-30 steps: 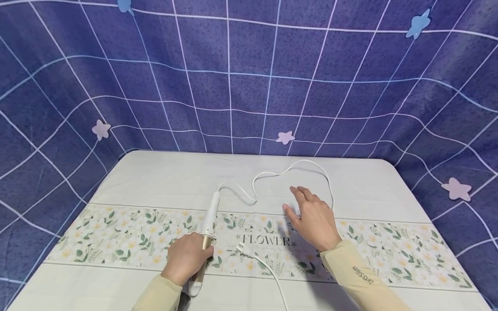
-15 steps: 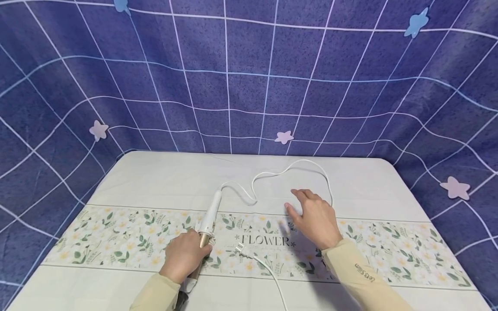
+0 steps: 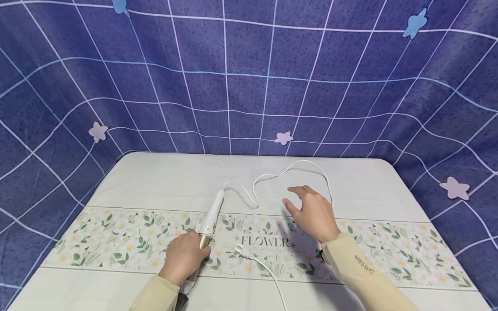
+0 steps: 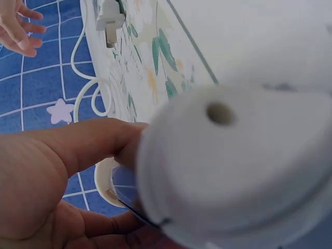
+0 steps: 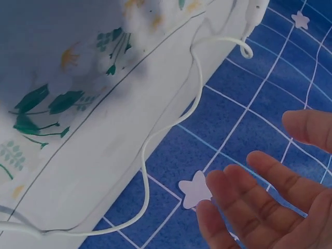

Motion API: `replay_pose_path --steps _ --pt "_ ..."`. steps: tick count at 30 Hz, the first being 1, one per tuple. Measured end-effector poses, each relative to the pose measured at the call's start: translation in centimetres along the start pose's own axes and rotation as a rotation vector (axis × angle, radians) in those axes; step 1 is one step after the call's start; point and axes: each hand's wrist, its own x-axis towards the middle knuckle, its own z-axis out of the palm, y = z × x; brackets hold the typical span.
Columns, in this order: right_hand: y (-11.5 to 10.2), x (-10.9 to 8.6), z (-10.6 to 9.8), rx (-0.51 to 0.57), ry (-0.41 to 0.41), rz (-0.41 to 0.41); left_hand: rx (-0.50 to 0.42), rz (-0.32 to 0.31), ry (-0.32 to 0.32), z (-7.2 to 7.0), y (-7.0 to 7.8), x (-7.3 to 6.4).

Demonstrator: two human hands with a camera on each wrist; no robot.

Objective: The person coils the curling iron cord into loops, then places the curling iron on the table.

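A curling iron [image 3: 214, 211] with a white handle and a gold barrel slants across the floral band of the table. My left hand [image 3: 183, 255] grips its barrel, thumb on the right side; the palm covers much of the barrel. Close to the camera in the left wrist view is the iron's blurred white end [image 4: 233, 161], with a small hole in it. My right hand [image 3: 314, 214] hovers over the table to the right and holds nothing; in the right wrist view its fingers [image 5: 249, 192] are spread and slightly bent. The white cord [image 5: 146, 192] passes beyond it.
A white two-pin plug [image 3: 244, 252] lies on the floral band between the hands, its cord running off the near edge. The pale table cover [image 3: 171, 177] meets a blue gridded curtain [image 3: 249, 99] with stars at the back and sides.
The curling iron has tilted slightly, its handle end shifting right and its near end left under my left hand. The right hand has barely moved.
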Motion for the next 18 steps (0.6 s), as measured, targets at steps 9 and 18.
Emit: replay_pose_path --steps 9,18 --pt "-0.58 0.38 -0.29 0.069 -0.053 0.054 -0.033 0.014 0.037 -0.11 0.07 0.02" --pt "-0.54 0.45 -0.21 0.111 -0.108 0.091 -0.052 0.031 0.053 -0.56 0.27 -0.02"
